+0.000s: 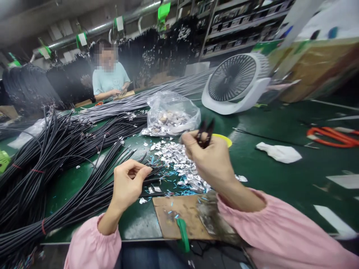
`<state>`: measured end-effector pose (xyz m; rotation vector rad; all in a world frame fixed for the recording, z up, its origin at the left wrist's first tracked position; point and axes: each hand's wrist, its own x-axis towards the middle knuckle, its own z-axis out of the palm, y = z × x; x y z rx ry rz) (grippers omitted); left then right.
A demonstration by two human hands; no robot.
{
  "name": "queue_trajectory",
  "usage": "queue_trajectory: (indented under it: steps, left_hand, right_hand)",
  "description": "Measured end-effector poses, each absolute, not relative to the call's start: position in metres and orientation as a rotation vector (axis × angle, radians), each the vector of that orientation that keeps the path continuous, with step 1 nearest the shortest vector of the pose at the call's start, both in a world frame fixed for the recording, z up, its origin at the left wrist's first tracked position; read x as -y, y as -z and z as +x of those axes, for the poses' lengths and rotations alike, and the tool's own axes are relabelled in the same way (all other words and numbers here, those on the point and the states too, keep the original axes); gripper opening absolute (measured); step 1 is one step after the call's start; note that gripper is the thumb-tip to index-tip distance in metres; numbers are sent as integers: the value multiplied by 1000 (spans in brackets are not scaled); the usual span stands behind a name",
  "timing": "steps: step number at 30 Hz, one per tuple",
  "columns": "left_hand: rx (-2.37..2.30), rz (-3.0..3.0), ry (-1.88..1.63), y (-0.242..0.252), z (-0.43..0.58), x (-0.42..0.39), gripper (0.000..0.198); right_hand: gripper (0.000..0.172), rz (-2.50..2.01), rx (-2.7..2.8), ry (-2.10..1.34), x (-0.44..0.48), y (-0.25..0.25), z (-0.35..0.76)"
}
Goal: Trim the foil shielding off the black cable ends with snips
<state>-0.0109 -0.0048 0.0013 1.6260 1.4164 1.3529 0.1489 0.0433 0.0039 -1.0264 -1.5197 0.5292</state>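
Observation:
My left hand (130,183) is closed in a pinch at the stripped end of a black cable (157,169), over a bundle of black cables (92,186). In my right hand (210,160) is a small dark two-bladed tool (205,132), which looks like snips. Its tips point up and are blurred, with a gap between them. Below and between the hands lies a pile of silver foil scraps (179,164), mixed with short blue wire bits (187,192). A clear plastic bag (174,112) of scraps stands behind my right hand, near a yellow rim (223,140).
A white fan (235,84) stands at the back right. Orange-handled scissors (333,136) and a white crumpled piece (279,152) lie on the right. A brown board (179,209) with a green strap (183,233) is at the front edge. Another person (110,80) sits across, behind grey cables (131,99).

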Motion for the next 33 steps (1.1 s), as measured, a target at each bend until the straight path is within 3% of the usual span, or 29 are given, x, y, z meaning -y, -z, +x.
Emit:
queue_trajectory:
  steps: [5, 10, 12, 14, 17, 22, 26, 30, 33]
  left_hand:
    - [-1458, 1702, -1393, 2, -9, 7, 14]
    - [-1339, 1842, -1393, 2, -7, 6, 11]
    - [-1375, 1893, -1382, 2, -6, 6, 13]
    - [-1447, 1920, -1352, 3, -4, 7, 17]
    - [-1487, 1880, -1338, 4, -3, 8, 18]
    - [-1522, 1844, -1454, 6, -5, 6, 20]
    - [-1558, 1839, -1508, 6, -5, 6, 20]
    - [-1564, 1825, -1499, 6, -4, 7, 18]
    - [-1599, 1837, -1484, 9, -4, 8, 19]
  right_hand:
    - [41, -813, 1794, -655, -34, -6, 140]
    - [42, -645, 1738, -1115, -32, -2, 139]
    - [34, -670, 1792, -913, -33, 0, 142]
    - [25, -772, 1766, -479, -35, 0, 146]
    - [24, -956, 1572, -41, -41, -1, 152]
    - [34, -1063, 1617, -264, -45, 1, 151]
    - [18, -931, 1629, -433, -36, 0, 147]
    - [9, -774, 1737, -338, -27, -2, 146]
    - [16, -721, 1821, -155, -24, 0, 150]
